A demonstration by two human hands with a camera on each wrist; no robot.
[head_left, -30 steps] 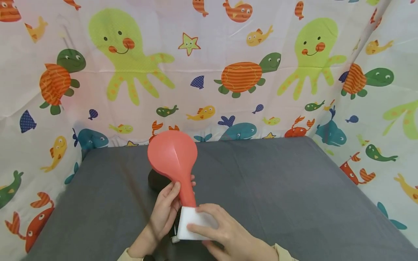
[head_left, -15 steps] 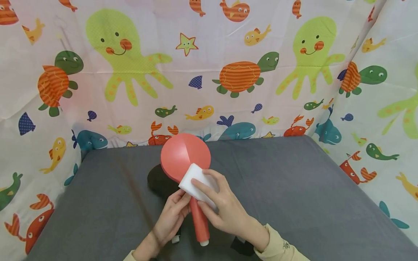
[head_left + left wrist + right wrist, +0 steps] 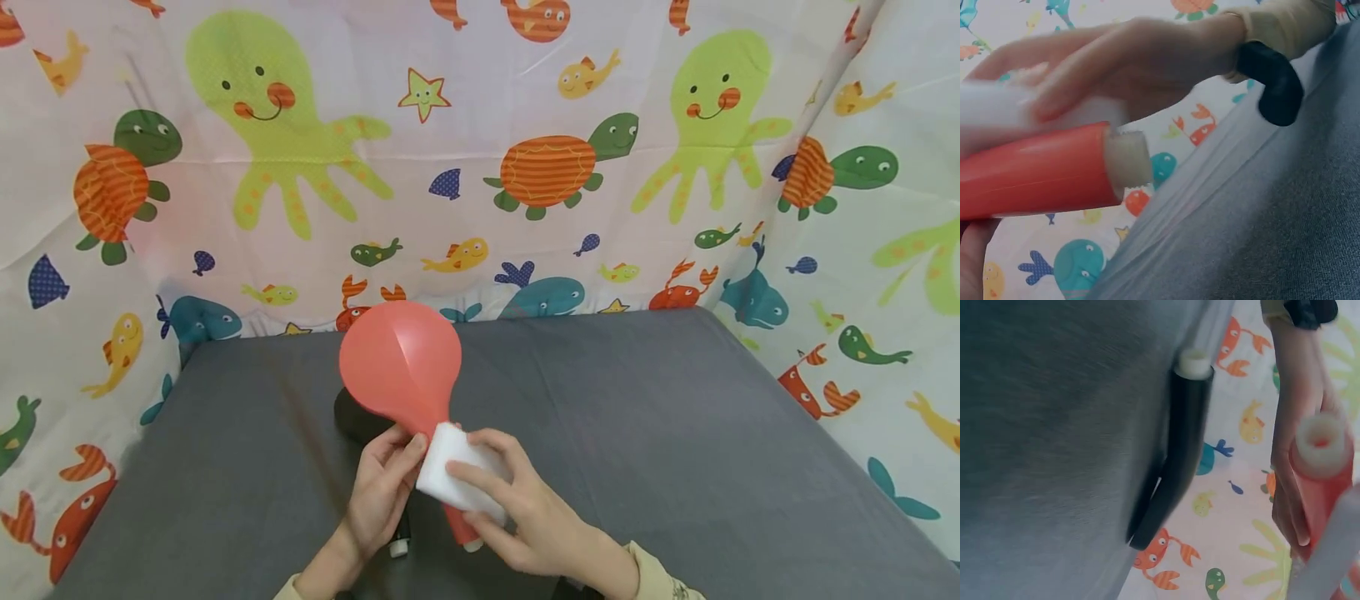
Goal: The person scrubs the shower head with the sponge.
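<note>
A glossy red spoon-shaped thing [image 3: 401,354] has a broad rounded head and a tube-like handle with a whitish plug [image 3: 1127,159] at its end. My left hand [image 3: 384,483] holds it near the neck, thumb on top, with the head pointing away. A white sponge block [image 3: 453,467] lies over the handle just below the neck. My right hand [image 3: 528,508] grips this sponge between fingers and thumb, and it covers part of the handle. In the right wrist view the sponge is blurred at the lower right edge.
A black spoon-shaped thing [image 3: 1186,425] with a whitish end plug lies on the dark grey cloth [image 3: 637,433], partly hidden behind my left hand in the head view. Behind stands a white curtain [image 3: 480,50] printed with sea animals, which also closes both sides.
The sponge has gone from the handle's end up to the neck, then back partway down the handle. The red thing's head swung right and then back left. Both hands keep their hold.
</note>
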